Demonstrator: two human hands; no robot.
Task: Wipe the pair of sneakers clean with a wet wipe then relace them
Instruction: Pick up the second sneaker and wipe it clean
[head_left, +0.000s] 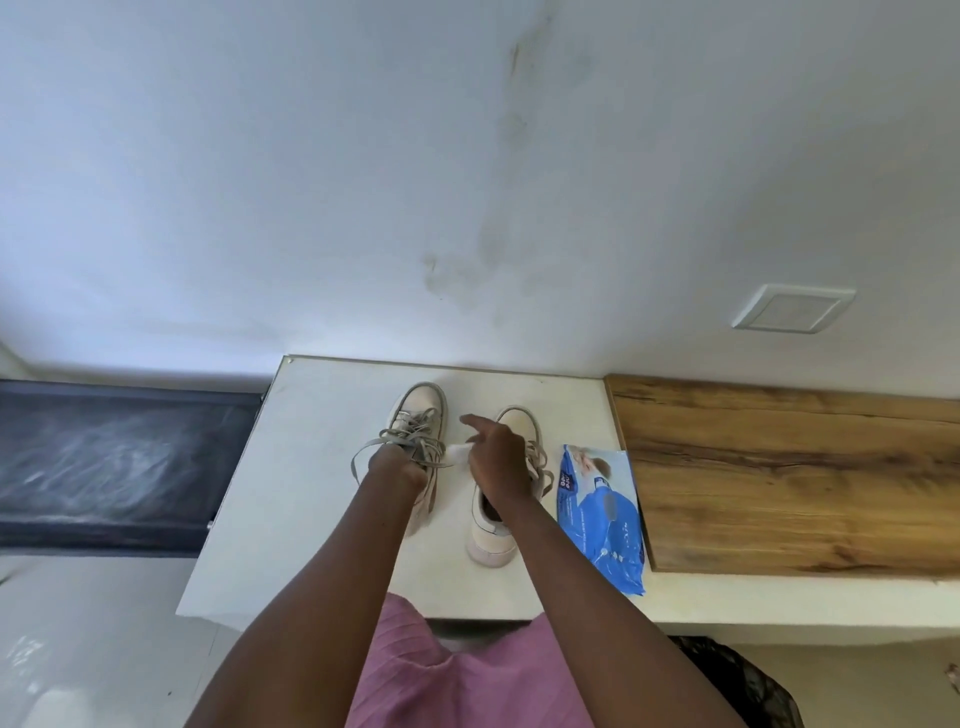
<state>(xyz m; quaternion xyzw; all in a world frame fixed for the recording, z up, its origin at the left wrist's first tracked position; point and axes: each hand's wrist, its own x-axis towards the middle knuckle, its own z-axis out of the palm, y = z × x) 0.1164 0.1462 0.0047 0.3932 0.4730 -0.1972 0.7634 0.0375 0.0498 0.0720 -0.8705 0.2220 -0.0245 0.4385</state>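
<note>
Gripping left sneaker (422, 406) with left hand (398, 465), right hand (498, 462) pinching wet wipe (458, 453) just beside it

Reaching forward with both bare arms, forearms converging toward the middle. Clamping the left hand (399, 464) down on the left sneaker (421, 402), knuckles up, fingertips tucked under and out of sight. Pinching a wet wipe (459, 453) in the right hand (497, 460), wrist bent, index finger stretched out ahead and to the left. Holding the two hands just beside each other, a little apart.
</note>
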